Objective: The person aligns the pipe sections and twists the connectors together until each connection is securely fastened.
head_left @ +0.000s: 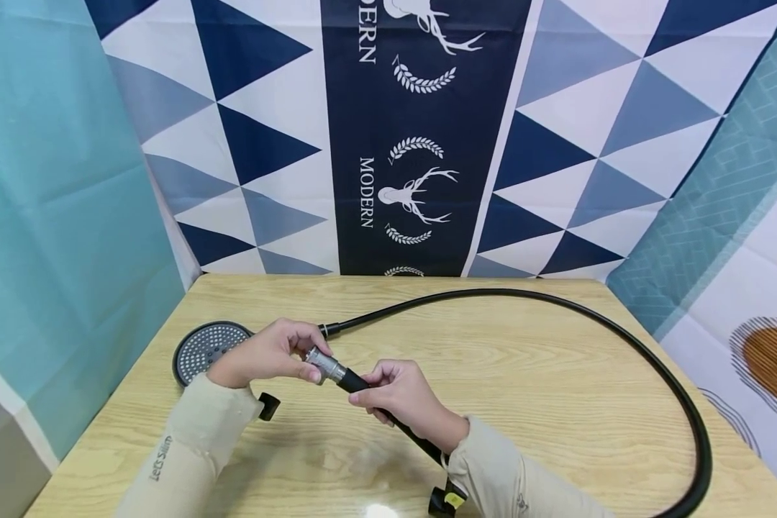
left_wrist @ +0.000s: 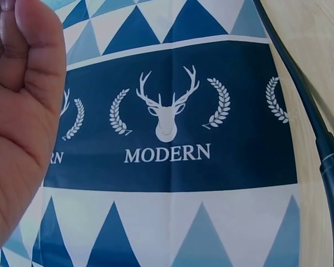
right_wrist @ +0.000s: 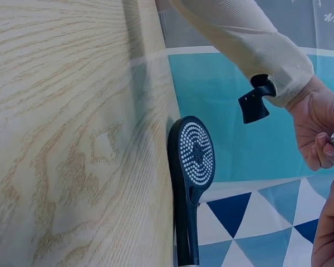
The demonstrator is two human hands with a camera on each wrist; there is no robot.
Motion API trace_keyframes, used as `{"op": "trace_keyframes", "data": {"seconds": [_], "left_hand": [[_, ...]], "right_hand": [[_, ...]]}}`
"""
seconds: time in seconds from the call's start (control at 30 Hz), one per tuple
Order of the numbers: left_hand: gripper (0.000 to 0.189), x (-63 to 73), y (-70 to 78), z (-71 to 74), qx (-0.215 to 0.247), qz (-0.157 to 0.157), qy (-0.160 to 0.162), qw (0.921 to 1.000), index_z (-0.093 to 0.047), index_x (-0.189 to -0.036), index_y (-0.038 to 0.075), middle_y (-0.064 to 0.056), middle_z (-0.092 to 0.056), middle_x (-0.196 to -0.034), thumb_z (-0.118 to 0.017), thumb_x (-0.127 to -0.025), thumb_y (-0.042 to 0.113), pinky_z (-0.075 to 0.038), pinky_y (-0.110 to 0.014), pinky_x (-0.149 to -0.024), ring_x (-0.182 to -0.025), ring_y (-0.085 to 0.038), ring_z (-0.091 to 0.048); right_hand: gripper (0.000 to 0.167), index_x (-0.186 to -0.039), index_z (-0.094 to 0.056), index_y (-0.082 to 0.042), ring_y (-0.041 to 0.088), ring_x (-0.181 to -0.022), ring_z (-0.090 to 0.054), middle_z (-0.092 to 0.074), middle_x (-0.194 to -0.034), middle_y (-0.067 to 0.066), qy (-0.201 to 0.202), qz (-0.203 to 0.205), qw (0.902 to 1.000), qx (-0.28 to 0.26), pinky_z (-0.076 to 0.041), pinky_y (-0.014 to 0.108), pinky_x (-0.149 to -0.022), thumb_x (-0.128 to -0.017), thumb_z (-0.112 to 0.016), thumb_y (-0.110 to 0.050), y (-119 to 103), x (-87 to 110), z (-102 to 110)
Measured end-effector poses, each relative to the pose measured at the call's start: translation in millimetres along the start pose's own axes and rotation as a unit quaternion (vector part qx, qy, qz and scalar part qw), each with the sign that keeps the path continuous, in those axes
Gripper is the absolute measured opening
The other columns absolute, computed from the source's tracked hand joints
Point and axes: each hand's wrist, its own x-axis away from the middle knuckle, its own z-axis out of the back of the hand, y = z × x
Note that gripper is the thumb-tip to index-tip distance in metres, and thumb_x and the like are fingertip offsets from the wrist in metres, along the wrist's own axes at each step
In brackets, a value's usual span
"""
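My left hand [head_left: 275,352] pinches a silver metal fitting [head_left: 326,365] between thumb and fingers, right at its tip. Just behind that, the fingers of my right hand [head_left: 401,396] grip the black tube [head_left: 351,381] that carries the fitting. This tube slants down toward my right sleeve, which hides part of it. On the table beyond my left wrist lies a black handheld shower head [head_left: 208,351] with a pale nozzle face, its handle partly hidden by my left hand. In the right wrist view, the shower head [right_wrist: 197,153] and left hand [right_wrist: 320,119] both show.
A black hose [head_left: 511,292] runs from the shower head's handle in a wide arc over the wooden table [head_left: 524,374] to the front right. Patterned curtains [head_left: 414,144] stand behind and at both sides. Black wrist mounts [head_left: 268,406] stick out from both sleeves.
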Motion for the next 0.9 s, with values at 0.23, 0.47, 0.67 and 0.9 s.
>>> {"op": "trace_keyframes", "data": {"seconds": [0.23,0.47,0.67,0.9], "left_hand": [[0.019,-0.3,-2.5,0.0,-0.016,0.009,0.002,0.9998,-0.061,-0.093,-0.012,0.0,-0.067,-0.082,-0.072,-0.079,-0.006,-0.047,-0.024,-0.063,-0.07,-0.007,-0.058],[0.021,-1.0,-2.5,0.3,-0.017,0.021,0.011,0.9996,-0.061,-0.095,-0.012,-0.002,-0.067,-0.081,-0.072,-0.079,-0.005,-0.049,-0.024,-0.063,-0.071,-0.007,-0.059],[0.02,-1.9,-0.7,-0.3,-0.025,0.019,0.01,0.9995,-0.061,-0.094,-0.013,-0.01,-0.067,-0.081,-0.072,-0.078,-0.006,-0.048,-0.024,-0.062,-0.071,-0.007,-0.059],[0.02,-0.9,1.5,0.0,-0.02,0.022,0.011,0.9995,-0.061,-0.094,-0.013,-0.011,-0.067,-0.082,-0.071,-0.078,-0.007,-0.048,-0.024,-0.063,-0.071,-0.007,-0.059]], "right_hand": [[0.018,-0.094,-0.06,0.011,0.006,-0.047,-0.045,-0.059,-0.062,0.001,0.031,0.04,0.9935,0.102,-0.036,0.018,-0.044,-0.083,-0.07,0.001,-5.0,9.0,-11.1],[0.019,-0.106,-0.061,0.005,0.002,-0.051,-0.042,-0.055,-0.069,0.001,0.085,0.134,0.9497,0.27,-0.036,0.021,-0.046,-0.091,-0.064,-0.008,-4.3,18.8,-22.4],[0.016,-0.105,-0.063,0.004,0.002,-0.052,-0.041,-0.053,-0.068,-0.001,0.09,0.149,0.9469,0.27,-0.036,0.02,-0.048,-0.092,-0.062,-0.005,1.9,17.2,-22.1],[0.017,-0.104,-0.064,0.005,0.003,-0.053,-0.041,-0.051,-0.066,-0.001,0.081,0.152,0.955,0.242,-0.036,0.02,-0.048,-0.093,-0.061,-0.007,0.6,16.8,-21.9]]}}
